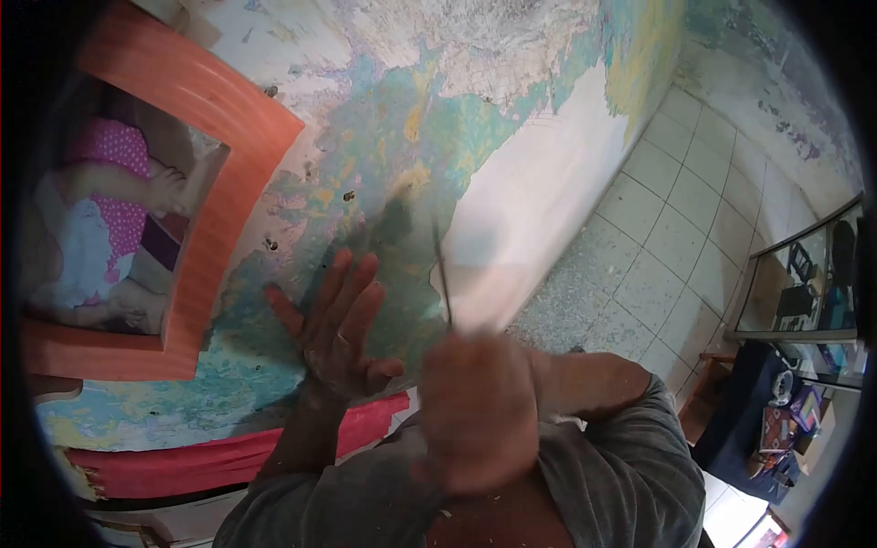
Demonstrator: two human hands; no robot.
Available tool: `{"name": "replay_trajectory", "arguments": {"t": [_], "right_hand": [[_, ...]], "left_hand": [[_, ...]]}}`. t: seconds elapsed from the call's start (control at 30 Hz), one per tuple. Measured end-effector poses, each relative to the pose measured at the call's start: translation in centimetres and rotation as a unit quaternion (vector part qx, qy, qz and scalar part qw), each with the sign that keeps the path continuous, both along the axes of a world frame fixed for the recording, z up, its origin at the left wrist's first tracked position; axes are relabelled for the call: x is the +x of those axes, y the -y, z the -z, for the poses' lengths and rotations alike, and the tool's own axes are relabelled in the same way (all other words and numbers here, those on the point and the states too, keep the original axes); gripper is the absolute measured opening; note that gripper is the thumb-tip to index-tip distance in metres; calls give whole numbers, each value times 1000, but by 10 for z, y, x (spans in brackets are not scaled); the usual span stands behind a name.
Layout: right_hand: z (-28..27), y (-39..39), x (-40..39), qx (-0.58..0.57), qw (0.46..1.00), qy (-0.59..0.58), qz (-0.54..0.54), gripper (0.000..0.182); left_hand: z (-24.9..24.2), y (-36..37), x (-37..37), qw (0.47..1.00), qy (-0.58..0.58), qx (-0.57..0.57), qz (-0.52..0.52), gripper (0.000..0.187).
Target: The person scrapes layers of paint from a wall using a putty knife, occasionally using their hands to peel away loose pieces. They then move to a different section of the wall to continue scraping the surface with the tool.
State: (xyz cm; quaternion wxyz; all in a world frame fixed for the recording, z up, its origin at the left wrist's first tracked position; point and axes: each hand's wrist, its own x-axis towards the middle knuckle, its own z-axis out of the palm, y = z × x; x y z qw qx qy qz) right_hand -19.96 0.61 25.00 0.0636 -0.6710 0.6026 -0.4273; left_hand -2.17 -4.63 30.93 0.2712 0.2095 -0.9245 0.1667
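My left hand (340, 338) is open, its fingers spread beside the painted wall (393, 137). Patches of teal, yellow and pink paint peel there, next to a large bare white patch (521, 192). In front of my chest, my right hand (480, 411) is closed and smeared by motion. Out of its fist a thin dark blade or rod (442, 265) points toward the edge of the white patch. The fist hides the handle, and I cannot tell the tool's exact kind.
An orange picture frame (242, 114) with a photo hangs left of my left hand. Red cloth (183, 464) lies below. Flakes and dust cover part of the tiled floor (676, 183). On the right are a glass-fronted cabinet (795, 283) and a dark surface holding several small items.
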Motion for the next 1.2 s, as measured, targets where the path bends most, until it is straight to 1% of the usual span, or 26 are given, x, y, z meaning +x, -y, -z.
{"name": "replay_trajectory", "arguments": {"t": [0.07, 0.1, 0.13, 0.17, 0.2, 0.27, 0.3, 0.37, 0.4, 0.43, 0.47, 0.5, 0.53, 0.57, 0.6, 0.67, 0.73, 0.77, 0.83, 0.87, 0.9, 0.93, 1.0, 1.03, 1.1, 1.2], "right_hand": [[-27, -10, 17, 215, 973, -53, 66, 9], [-31, -13, 18, 320, 939, -81, 98, 7], [-1, 21, -21, 27, 998, -50, 2, 10], [35, 59, -66, -269, 959, -12, -93, 13], [42, 64, -74, -318, 942, 55, -91, 13], [28, 44, -64, -339, 923, 84, -163, 13], [-12, 15, -73, -219, 927, -69, -295, 9], [-36, -15, -35, -402, 858, 113, -299, 29], [-39, -21, -17, -402, 857, 114, -301, 29], [-40, -24, -1, -93, 988, 13, -122, 30], [-39, -26, 5, 232, 966, -89, 76, 31], [-3, 14, -29, 22, 996, -57, -61, 21], [36, 61, -73, -191, 962, -21, -193, 19], [29, 71, -86, -295, 948, 44, -107, 18], [22, 71, -90, -305, 946, 37, -106, 18], [7, 33, -81, -299, 934, -29, -192, 15], [-53, -2, -72, -394, 860, 116, -303, 21], [-41, 6, -67, -395, 859, 116, -304, 21], [18, 34, -51, -311, 911, 7, -271, 14], [31, 43, -50, -265, 930, -47, -251, 13], [29, 62, -81, -300, 937, 37, -173, 21], [44, 75, -95, -295, 941, 108, -125, 23], [44, 62, -94, -351, 924, 93, -118, 22], [45, 58, -92, -344, 926, 100, -117, 22], [37, 56, -94, -257, 955, 20, -146, 21], [15, 60, -94, -135, 966, -101, -196, 20]], "left_hand": [[1, 1, 1, 1000, 5, -3, -4, 70], [1, 1, 1, 1000, 4, -2, -7, 70], [3, 2, 1, 1000, 0, -7, -11, 70], [4, 1, 1, 1000, -5, -11, -13, 69], [6, 3, 1, 1000, -5, -13, -12, 69], [9, 3, 1, 999, -14, -28, -17, 68], [11, -2, 3, 1000, -9, -14, -21, 68], [9, 3, -3, 999, -13, -39, -23, 66], [9, 4, -3, 999, -13, -39, -25, 66], [10, 4, -2, 999, -13, -43, -24, 67], [10, 4, -2, 999, -13, -45, -23, 67], [11, 2, -2, 999, -12, -43, -22, 67], [11, 0, -2, 999, -12, -41, -31, 67], [9, 3, -4, 998, -14, -46, -37, 67], [7, 9, -8, 998, -19, -56, -34, 67], [8, 2, -6, 998, -15, -43, -35, 66], [9, 3, -5, 998, -12, -43, -36, 65], [9, 3, -5, 998, -5, -46, -38, 64], [9, 4, -6, 998, 1, -51, -47, 64], [9, 3, -6, 997, 3, -55, -54, 64], [9, -1, -5, 997, 3, -53, -52, 64], [10, -3, -4, 997, 3, -50, -62, 65], [9, 6, -10, 996, -1, -56, -71, 65], [9, 4, -10, 996, 2, -62, -68, 65], [11, 4, -12, 996, -1, -68, -64, 66], [12, 4, -7, 995, 8, -57, -76, 66]]}}
